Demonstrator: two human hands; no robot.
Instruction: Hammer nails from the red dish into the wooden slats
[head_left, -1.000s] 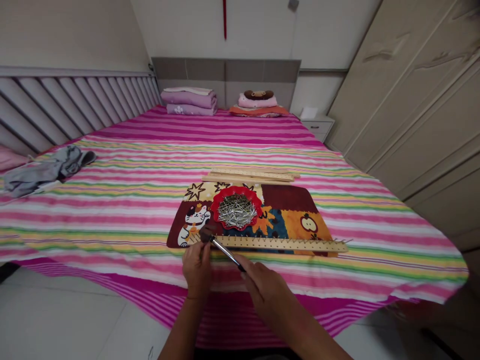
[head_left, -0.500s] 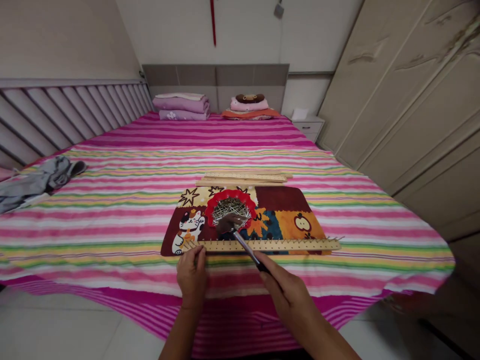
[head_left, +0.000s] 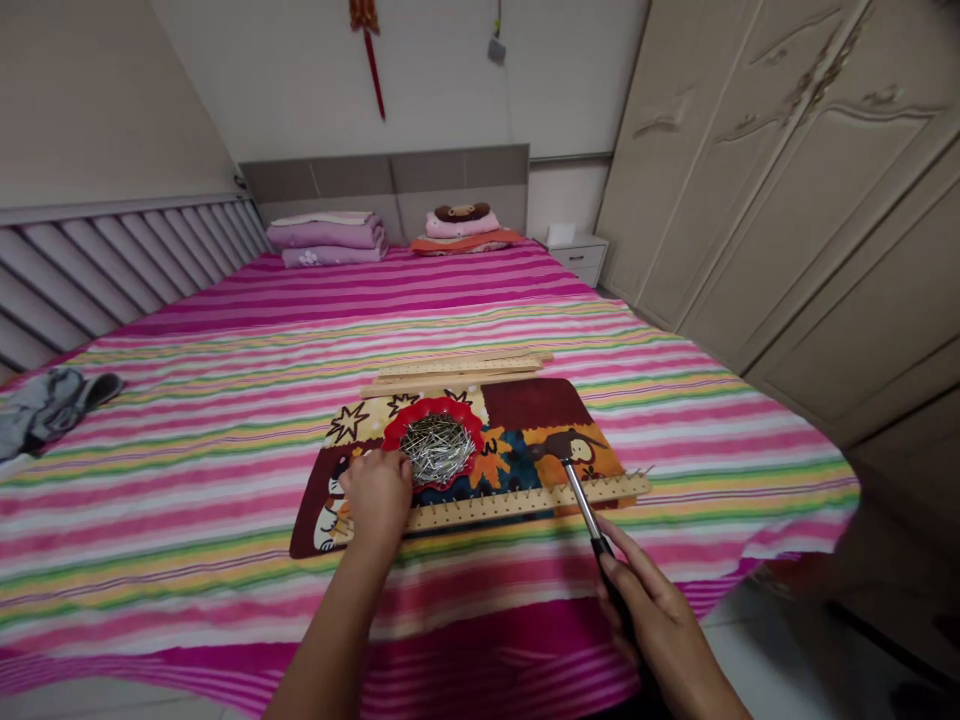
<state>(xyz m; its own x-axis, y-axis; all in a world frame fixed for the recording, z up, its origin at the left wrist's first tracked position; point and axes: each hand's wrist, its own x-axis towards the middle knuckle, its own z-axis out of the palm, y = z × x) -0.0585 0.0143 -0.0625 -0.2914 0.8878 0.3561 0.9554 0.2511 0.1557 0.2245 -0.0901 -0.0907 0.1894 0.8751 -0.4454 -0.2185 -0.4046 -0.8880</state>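
My right hand (head_left: 649, 600) is wrapped round the black grip of a hammer (head_left: 583, 500), whose dark head is blurred over the apple print at the mat's right side. My left hand (head_left: 377, 500) reaches over the wooden strip to the left rim of a red scalloped dish (head_left: 391, 432). Its fingers are curled; what they hold, if anything, is hidden. Loose nails (head_left: 437, 447) fill the dish. Along the mat's near edge lies the wooden strip (head_left: 517, 503), with a row of nails standing along it, its left part behind my left hand.
A patterned mat (head_left: 525, 405) lies under the dish and strip on a striped bedspread (head_left: 225, 400). More wooden strips (head_left: 457, 370) rest just beyond it. Grey clothing (head_left: 52, 410) lies at left. Folded bedding (head_left: 326, 238) is by the headboard; a wardrobe (head_left: 750, 200) stands at right.
My left hand has left the strip's left end and moved up to the dish. The hammer has swung right, from over the dish to the mat's right side. The view has shifted too.
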